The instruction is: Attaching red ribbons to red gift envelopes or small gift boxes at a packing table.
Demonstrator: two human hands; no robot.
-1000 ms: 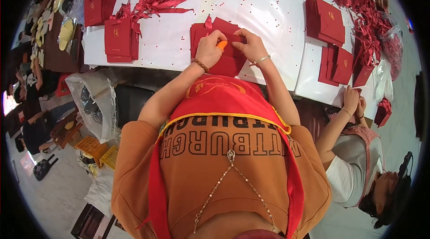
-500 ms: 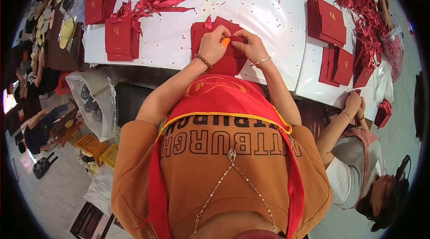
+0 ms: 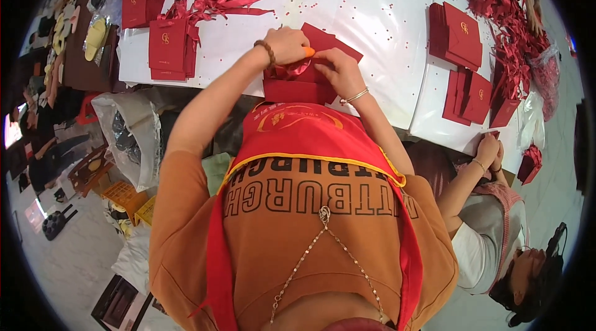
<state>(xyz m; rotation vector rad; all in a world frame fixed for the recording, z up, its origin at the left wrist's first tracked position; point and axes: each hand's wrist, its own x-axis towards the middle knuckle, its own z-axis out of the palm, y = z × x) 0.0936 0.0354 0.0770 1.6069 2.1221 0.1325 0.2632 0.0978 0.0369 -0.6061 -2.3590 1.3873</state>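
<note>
Makes a loose, overlapping pile of flat, dark red packets point(image 3: 334, 47), set askew at the near edge of the white surface point(image 3: 388, 92). Includes a glossy red ribbon point(image 3: 300, 69), bunched among them.

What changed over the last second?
Left hand moved left and away from the body; more ribbon now shows by the hands. Whether its grip changed is unclear. Right hand stays at the red packets; side stacks unmoved.

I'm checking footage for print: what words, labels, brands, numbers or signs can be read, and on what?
Wording is described, not copied.
Brown shirt: large black lettering, readable.
Red apron: yellow print, too small to read.
Left red packets: gold monogram; line below too small.
Right red packets: gold monogram.
</note>
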